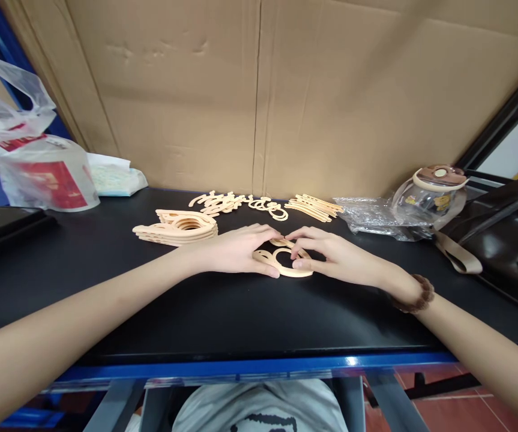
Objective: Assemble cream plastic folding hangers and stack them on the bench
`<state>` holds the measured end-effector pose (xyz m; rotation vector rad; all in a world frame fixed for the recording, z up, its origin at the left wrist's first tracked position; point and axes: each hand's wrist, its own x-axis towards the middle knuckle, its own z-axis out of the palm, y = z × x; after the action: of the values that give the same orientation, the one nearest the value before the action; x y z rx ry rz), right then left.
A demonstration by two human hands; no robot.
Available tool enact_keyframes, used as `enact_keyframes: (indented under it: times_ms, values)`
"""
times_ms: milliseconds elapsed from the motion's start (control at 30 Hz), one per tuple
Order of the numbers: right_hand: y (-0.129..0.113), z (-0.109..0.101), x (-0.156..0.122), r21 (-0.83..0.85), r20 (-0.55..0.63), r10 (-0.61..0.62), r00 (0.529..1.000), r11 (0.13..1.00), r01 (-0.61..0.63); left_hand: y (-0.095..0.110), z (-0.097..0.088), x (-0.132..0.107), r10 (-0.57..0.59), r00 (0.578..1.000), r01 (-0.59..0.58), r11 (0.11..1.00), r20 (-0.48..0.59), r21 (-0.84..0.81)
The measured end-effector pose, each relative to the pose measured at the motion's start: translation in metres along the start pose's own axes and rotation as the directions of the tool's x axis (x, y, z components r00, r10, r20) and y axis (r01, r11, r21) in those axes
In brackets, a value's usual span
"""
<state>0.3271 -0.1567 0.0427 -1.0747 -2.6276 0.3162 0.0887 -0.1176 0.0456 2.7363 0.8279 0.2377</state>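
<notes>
A beige plastic piece with a large round opening (301, 273) lies on the black tabletop between my hands. My left hand (240, 249) grips its left end, the thumb along the near side and the fingers over the far side. On the right, my right hand (337, 255) pinches the ring part with bent fingers and thumb. A smaller beige part (281, 242) shows at the far edge, by the fingertips; how it joins the piece is partly hidden. To the left of my left hand sits a neat stack of similar beige pieces (175, 229).
Behind lie loose beige hooked parts (222, 203), small rings (278, 214) and thin strips (315, 207). Clear plastic bags (378, 217) and a lidded bottle (434, 195) stand right, near a black bag (506, 234). Left are a carrier bag (47, 174), tissues (114, 176) and a phone (6, 225).
</notes>
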Motion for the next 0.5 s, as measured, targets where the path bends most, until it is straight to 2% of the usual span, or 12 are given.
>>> enact_keyframes:
  times_ms: [233,500]
  values:
    - [-0.006,0.002,0.0,0.035,0.049,-0.042,0.998,0.999,0.04,0.003,0.008,0.005,0.012,0.996,0.003,0.984,-0.083,0.177]
    - [-0.007,-0.001,-0.001,0.034,0.078,-0.051,0.996,0.998,0.048,0.002,0.01,0.003,0.019,0.998,-0.017,0.999,-0.055,0.035]
